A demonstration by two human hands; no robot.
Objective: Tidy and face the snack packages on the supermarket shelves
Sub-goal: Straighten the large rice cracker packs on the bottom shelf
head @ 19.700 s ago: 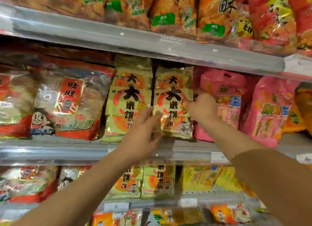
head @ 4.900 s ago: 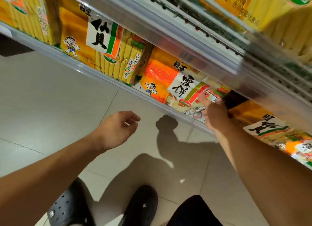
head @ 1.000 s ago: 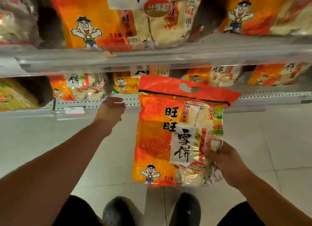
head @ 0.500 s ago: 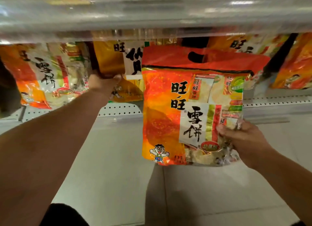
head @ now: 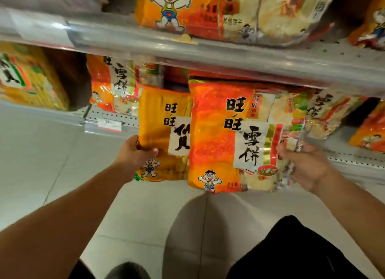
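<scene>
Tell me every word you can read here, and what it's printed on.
"旺旺 雪饼": orange bag, held by the right hand.
"旺旺" and "贝": yellow bag, held by the left hand.
"雪饼": shelf bag behind.
Price tag and small print: too blurred.

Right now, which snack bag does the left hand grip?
The yellow bag: the left hand grips its lower left edge; the larger orange-red bag beside it is at the right hand.

Warm, dim indoor light. Glare streaks the shelf edge point(head: 208, 56) and glossy snack packages point(head: 218, 137). Wide-angle bending at the frame edges; soft motion blur; a shadow on the floor point(head: 187, 226).
</scene>
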